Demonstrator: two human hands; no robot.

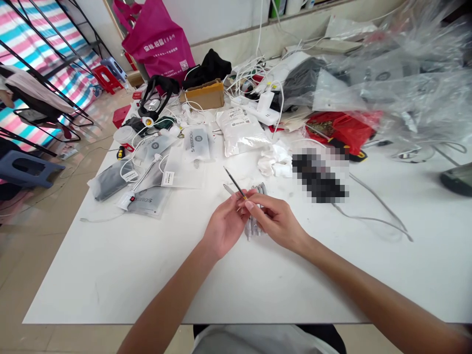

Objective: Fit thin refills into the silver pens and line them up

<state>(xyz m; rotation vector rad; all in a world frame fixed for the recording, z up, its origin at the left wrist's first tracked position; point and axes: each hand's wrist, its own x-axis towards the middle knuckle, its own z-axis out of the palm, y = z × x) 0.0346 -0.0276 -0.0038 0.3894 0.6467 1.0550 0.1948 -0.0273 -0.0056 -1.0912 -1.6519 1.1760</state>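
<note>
Hands meet over the near middle of the table: left hand curled round a grey pen, right hand pinching a thin refill that points far-left. Loose pens lie beneath. Pinched so lightly, the refill could slip, or bend if pushed off-line.

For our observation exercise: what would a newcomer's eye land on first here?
At the middle of the white table, the right hand pinches a thin dark stick, the left hand against it, above a bundle of grey pens. A bright pink bag stands beyond the far left corner; crumpled clear plastic fills the far right.
</note>
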